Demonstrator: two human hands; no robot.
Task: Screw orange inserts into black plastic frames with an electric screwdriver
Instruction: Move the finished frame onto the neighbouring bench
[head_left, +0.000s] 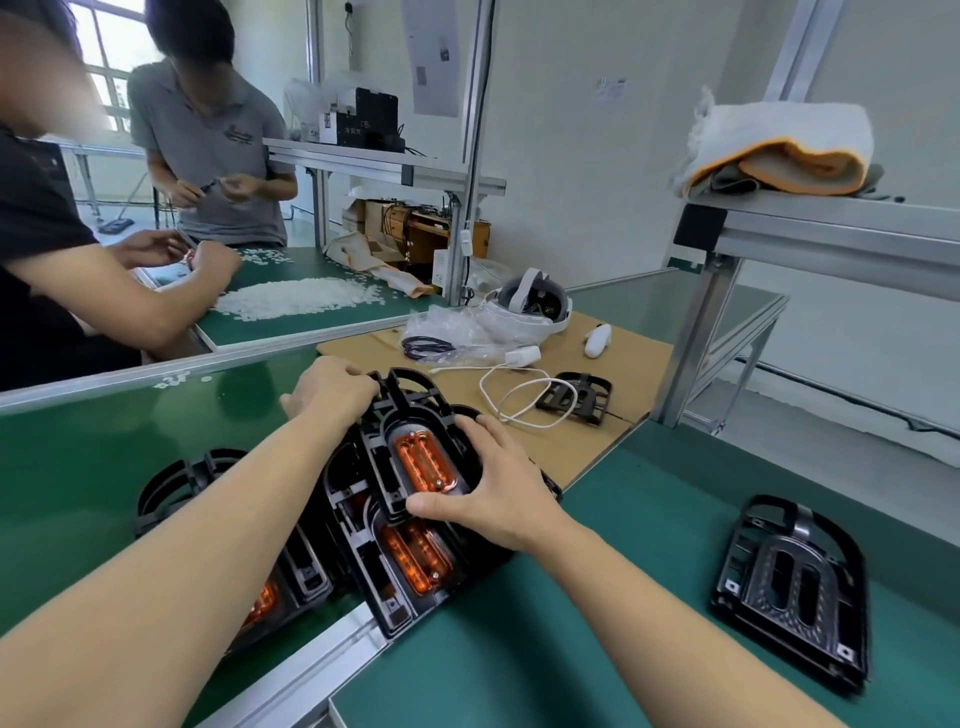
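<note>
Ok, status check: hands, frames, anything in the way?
Both hands on top frame: left hand grips far edge, right hand holds near side. Orange insert seated. No screwdriver in view.

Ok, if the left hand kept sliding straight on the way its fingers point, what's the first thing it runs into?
The left hand grips the top frame's far corner, fingers pointing right and away. Past that frame, the first thing is probably the white cable on the cardboard, though depth is hard to judge.

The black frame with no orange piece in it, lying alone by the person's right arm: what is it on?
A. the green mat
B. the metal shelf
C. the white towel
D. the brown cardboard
A: the empty black frame lies flat on the green mat, away from both hands.
</note>
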